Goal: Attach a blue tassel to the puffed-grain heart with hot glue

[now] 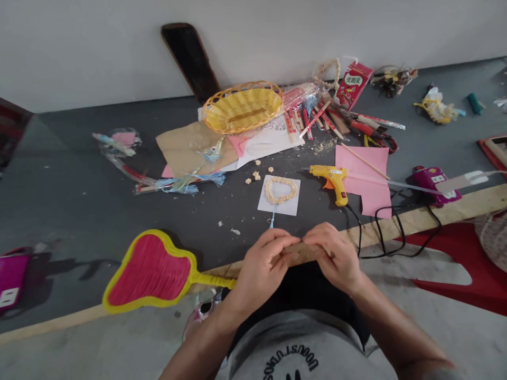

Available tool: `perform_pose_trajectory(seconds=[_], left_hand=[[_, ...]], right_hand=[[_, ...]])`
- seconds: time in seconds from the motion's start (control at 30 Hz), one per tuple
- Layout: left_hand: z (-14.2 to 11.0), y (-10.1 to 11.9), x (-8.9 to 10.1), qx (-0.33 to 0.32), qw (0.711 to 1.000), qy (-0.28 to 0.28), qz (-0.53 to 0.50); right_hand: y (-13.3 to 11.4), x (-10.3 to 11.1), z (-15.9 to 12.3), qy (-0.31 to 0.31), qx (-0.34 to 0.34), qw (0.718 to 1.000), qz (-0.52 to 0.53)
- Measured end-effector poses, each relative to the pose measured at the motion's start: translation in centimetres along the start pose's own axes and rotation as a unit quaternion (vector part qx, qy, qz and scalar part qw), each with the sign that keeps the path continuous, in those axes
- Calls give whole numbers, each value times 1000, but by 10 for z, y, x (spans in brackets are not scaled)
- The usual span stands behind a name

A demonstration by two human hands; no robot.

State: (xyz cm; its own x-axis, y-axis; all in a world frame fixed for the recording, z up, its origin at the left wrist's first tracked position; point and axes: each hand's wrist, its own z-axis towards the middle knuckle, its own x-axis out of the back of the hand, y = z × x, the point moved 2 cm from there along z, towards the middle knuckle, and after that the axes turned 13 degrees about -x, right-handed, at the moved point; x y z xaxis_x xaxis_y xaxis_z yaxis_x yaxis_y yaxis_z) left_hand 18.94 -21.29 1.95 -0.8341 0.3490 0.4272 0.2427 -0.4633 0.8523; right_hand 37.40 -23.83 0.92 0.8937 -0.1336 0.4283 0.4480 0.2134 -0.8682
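My left hand (264, 265) and my right hand (335, 254) hover close together over the table's front edge, fingertips pinched. What they hold, if anything, is too small to make out. Just beyond them a heart-shaped ring of small pale beads (281, 190) lies on a white paper square (293, 206), a light blue tassel (273, 217) hanging from its lower point. Several loose pale flower-shaped pieces (256, 176) are scattered to its left. A yellow hot glue gun (336, 182) rests on its side to the right. Left of my left hand lies a pink fan with a yellow rim (154, 272).
A yellow woven basket (243, 110) stands at the back on papers. Red-tipped sticks (312, 121), pliers (366, 128) and a red drink carton (354, 84) are near it. Pink paper (368, 171), a black cord (402, 232) and a purple box (433, 184) lie to the right.
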Motion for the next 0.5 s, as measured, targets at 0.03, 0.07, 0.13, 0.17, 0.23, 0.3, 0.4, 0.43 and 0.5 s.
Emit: perform_pose_trajectory(seconds=[0.03, 0.07, 0.13, 0.17, 0.23, 0.3, 0.4, 0.43, 0.5], left_hand=[[3, 1, -3, 13, 999, -1, -48], [5, 1, -5, 27, 996, -2, -88], [8, 0, -7, 57, 988, 2, -147], [9, -1, -7, 73, 983, 2, -167], [10, -5, -5, 104, 975, 4, -195], [10, -8, -4, 128, 967, 0, -219], [10, -12, -3, 163, 958, -19, -236], [10, -13, -3, 174, 956, -27, -235], [10, -14, -2, 189, 956, -41, -223]], right_hand=[[-4, -4, 0, 13, 40, 999, -2], [-7, -7, 1, 29, 64, 998, -6], [-9, -10, 3, 60, 79, 995, -21], [-9, -10, 3, 69, 82, 994, -26], [-8, -10, 3, 80, 83, 993, -27], [-5, -9, 3, 86, 81, 993, -15], [0, -9, 4, 61, 77, 995, -6], [1, -9, 6, 46, 77, 996, -9], [2, -9, 8, 28, 80, 996, -21]])
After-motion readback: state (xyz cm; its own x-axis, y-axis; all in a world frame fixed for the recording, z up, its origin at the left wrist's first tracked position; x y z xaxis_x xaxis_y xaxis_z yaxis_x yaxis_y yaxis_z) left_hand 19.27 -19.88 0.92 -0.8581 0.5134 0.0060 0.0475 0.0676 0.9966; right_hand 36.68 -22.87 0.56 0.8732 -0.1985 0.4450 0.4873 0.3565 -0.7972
